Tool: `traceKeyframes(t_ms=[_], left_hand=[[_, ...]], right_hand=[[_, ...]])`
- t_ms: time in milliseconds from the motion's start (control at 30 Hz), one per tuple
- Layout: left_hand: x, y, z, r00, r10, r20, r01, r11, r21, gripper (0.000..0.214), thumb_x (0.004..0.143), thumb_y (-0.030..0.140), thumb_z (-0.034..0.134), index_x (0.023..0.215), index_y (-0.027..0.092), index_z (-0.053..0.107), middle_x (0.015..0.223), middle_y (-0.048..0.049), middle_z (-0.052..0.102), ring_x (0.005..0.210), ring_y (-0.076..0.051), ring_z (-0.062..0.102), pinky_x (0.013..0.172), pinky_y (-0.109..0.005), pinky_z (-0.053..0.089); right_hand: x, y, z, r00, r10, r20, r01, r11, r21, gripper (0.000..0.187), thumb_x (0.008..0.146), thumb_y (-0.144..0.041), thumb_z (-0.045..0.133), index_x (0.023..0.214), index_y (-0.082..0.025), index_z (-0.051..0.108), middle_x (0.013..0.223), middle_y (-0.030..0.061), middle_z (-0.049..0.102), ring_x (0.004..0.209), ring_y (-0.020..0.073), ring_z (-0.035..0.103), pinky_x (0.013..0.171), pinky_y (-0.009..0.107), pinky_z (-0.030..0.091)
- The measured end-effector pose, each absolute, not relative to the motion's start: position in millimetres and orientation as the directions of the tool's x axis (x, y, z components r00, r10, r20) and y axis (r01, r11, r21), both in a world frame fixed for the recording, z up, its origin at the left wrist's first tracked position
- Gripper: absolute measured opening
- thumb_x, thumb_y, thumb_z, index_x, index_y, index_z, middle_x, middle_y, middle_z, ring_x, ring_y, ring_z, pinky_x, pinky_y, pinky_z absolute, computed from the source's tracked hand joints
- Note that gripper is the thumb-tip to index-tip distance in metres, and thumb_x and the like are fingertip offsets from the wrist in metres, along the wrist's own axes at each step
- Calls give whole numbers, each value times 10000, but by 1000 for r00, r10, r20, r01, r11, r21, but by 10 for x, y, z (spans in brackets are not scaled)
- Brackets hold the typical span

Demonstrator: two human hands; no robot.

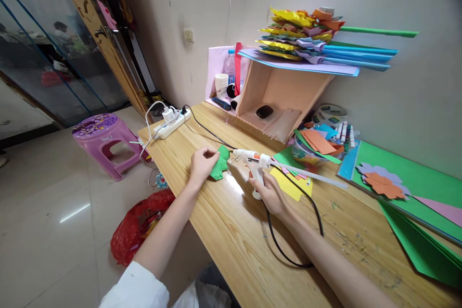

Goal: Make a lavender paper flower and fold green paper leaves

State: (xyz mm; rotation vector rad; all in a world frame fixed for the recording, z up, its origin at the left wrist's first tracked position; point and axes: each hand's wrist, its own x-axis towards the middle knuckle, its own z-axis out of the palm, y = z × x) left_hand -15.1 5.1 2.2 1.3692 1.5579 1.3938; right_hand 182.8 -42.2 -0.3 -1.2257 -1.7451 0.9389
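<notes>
My left hand pinches a folded green paper piece against the wooden table. My right hand is wrapped round the handle of a white hot glue gun. The gun's orange-tipped nozzle points left at the green paper, almost touching it. A clear glue stick juts out of the gun's back to the right. The gun's black cord loops across the table under my right forearm.
A white power strip lies at the table's far left end. A wooden shelf box carries stacked coloured paper. Paper scraps, markers and green sheets lie at right. A purple stool and red bag sit on the floor.
</notes>
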Motion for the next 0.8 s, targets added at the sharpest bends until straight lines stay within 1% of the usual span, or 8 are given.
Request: traceKeyframes(t_ms=[167, 233, 333, 433, 533, 600, 700, 800], left_hand=[[-145, 42, 34, -267, 946, 186, 287, -107, 952, 148, 631, 280, 618, 635, 132, 610, 618, -16, 608, 582, -129, 553, 556, -227, 421], [-151, 41, 31, -272, 944, 188, 275, -111, 955, 150, 626, 284, 626, 638, 134, 616, 624, -17, 614, 588, -132, 556, 561, -228, 423], [-167, 53, 11, -300, 939, 166, 209, -105, 972, 160, 603, 290, 652, 641, 137, 622, 636, -18, 622, 602, -135, 561, 571, -230, 424], [-175, 76, 3, -297, 946, 129, 143, -90, 986, 181, 590, 302, 671, 637, 135, 618, 624, -10, 616, 587, -127, 555, 570, -227, 422], [-161, 85, 40, -230, 970, 81, 79, -64, 995, 217, 571, 326, 693, 613, 130, 611, 589, -4, 605, 556, -119, 547, 553, -224, 421], [-139, 64, 87, -166, 985, 43, 36, -38, 999, 246, 562, 348, 704, 620, 125, 618, 587, -11, 610, 547, -120, 548, 540, -225, 423], [-78, -24, 168, -59, 998, -3, -2, 3, 1000, 283, 566, 373, 711, 655, 115, 636, 610, -32, 628, 550, -126, 557, 534, -228, 430], [32, -165, 239, 57, 997, -56, -36, 58, 998, 281, 575, 373, 717, 670, 118, 642, 633, -30, 632, 570, -118, 559, 555, -216, 432]], right_hand=[[1823, -421, 6, -224, 955, 192, 390, 269, -881, 176, 784, -313, 429, 679, -174, 455, 607, -19, 443, 570, 121, 433, 539, 225, 358], [1821, -433, 21, -225, 953, 202, 399, 280, -873, 168, 788, -300, 428, 687, -174, 474, 617, -15, 469, 583, 127, 455, 554, 229, 369], [1827, -421, 40, -211, 952, 220, 417, 291, -861, 181, 802, -303, 420, 771, -168, 537, 687, 3, 541, 642, 147, 510, 607, 244, 393], [1842, -301, 42, -137, 957, 255, 479, 290, -829, 223, 805, -328, 424, 855, -161, 564, 724, 25, 575, 661, 165, 527, 617, 261, 393], [1838, -72, 34, -54, 948, 313, 586, 284, -759, 223, 785, -300, 426, 889, -154, 559, 710, 33, 573, 630, 172, 510, 590, 272, 371], [1813, 82, 35, -12, 945, 328, 671, 251, -698, 176, 758, -265, 437, 824, -151, 553, 693, 39, 570, 624, 179, 503, 585, 279, 361], [1763, 210, 51, -33, 943, 330, 742, 245, -625, 130, 729, -207, 459, 797, -151, 553, 767, 68, 597, 717, 198, 516, 648, 288, 369], [1781, 149, 89, -62, 945, 321, 752, 255, -607, 147, 745, -227, 493, 845, -147, 566, 843, 92, 607, 821, 213, 516, 732, 309, 375]])
